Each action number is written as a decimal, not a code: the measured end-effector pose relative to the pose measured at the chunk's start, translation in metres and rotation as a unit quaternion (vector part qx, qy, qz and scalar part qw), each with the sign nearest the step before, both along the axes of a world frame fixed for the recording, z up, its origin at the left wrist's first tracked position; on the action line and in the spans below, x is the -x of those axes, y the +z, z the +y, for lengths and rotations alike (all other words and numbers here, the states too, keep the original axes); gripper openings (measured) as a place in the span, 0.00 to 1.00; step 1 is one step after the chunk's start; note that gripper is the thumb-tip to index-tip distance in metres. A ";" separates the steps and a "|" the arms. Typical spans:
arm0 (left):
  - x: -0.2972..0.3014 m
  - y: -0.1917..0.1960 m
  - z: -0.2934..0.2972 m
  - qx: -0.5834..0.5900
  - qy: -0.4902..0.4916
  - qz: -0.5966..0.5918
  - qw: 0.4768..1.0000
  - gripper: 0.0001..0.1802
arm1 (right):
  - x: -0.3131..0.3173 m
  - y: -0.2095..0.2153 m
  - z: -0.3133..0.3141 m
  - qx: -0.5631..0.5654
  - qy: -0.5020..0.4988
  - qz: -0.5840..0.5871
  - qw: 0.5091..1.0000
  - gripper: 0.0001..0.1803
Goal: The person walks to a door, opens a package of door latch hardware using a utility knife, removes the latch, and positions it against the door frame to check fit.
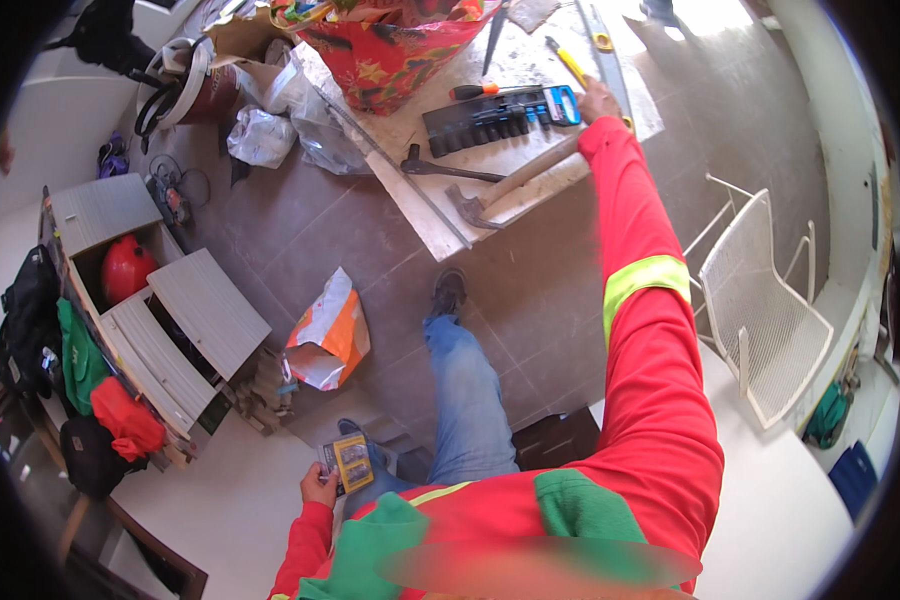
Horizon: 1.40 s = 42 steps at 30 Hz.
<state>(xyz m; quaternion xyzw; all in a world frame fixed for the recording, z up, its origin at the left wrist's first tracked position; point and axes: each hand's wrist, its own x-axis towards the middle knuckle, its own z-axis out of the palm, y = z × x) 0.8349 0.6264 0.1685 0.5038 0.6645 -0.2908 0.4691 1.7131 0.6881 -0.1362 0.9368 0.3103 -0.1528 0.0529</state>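
My right hand (597, 100) reaches far forward to a work board (440, 215) on the floor and rests beside a long metal level (610, 55), just right of a dark socket-set tray (495, 115); its fingers are hard to make out. A hammer with a wooden handle (515, 182) and a black pry bar (450, 172) lie on the board nearer me. My left hand (320, 484) stays close to my body and holds a small yellow-and-black blister pack (351, 462). My sleeves are red with a reflective band.
A white wire chair (770, 300) stands at the right. At the left are a wooden cabinet (150, 320) with a red object inside, dark bags and clothes. An orange-and-white bag (330, 330) lies on the tiled floor. A red patterned sack (390, 50) and plastic bags sit beyond the board.
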 end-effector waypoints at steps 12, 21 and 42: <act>-0.043 -0.003 -0.035 0.026 0.134 0.037 0.990 0.11 | -0.075 -0.079 0.035 0.162 0.063 -0.075 0.982 0.14; -0.034 0.068 -0.102 -0.026 0.175 0.095 0.980 0.15 | 0.012 0.110 -0.045 -0.173 -0.075 0.243 0.952 0.20; 0.120 0.283 -0.626 -0.416 0.610 0.167 0.653 0.13 | 0.697 0.562 -0.249 0.145 0.267 0.718 0.626 0.23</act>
